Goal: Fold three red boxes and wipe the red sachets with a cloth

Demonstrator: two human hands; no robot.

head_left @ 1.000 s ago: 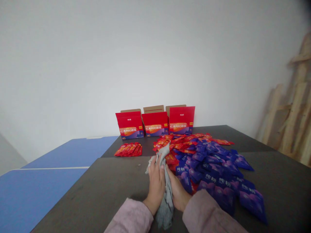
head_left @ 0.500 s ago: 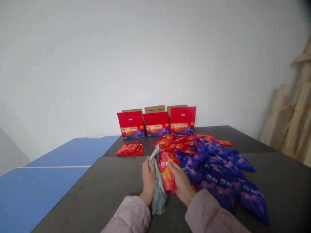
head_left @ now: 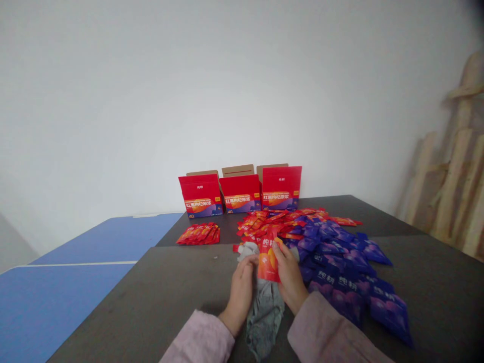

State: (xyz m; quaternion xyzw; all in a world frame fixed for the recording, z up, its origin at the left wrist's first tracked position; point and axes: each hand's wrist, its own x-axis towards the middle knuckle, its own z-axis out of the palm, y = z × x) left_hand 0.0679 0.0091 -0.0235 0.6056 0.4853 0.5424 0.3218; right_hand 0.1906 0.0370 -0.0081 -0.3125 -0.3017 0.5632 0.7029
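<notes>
A red pouch [head_left: 267, 264] with orange print and white characters stands upright between my two hands. My right hand [head_left: 290, 277] is closed on its right side, thumb across the front. A crumpled grey cloth [head_left: 265, 315] hangs behind and below the pouch. My left hand [head_left: 242, 290] has its fingers curled round the cloth at the pouch's left edge, and its fingertips are partly hidden. Just beyond and to the right lie a heap of red pouches [head_left: 260, 221] and a heap of purple pouches [head_left: 340, 277].
Three open red cartons, a left one [head_left: 200, 196], a middle one [head_left: 241, 194] and a right one [head_left: 282, 189], stand at the back of the dark table [head_left: 170, 292]. A row of red pouches [head_left: 199, 233] lies before the left carton. Left is a blue table [head_left: 83, 297]; wooden pieces [head_left: 454, 191] stand at right.
The cloth has gone from upright beside the pouch to spread behind and below it. Both hands have moved slightly right, and the pouch has risen a little.
</notes>
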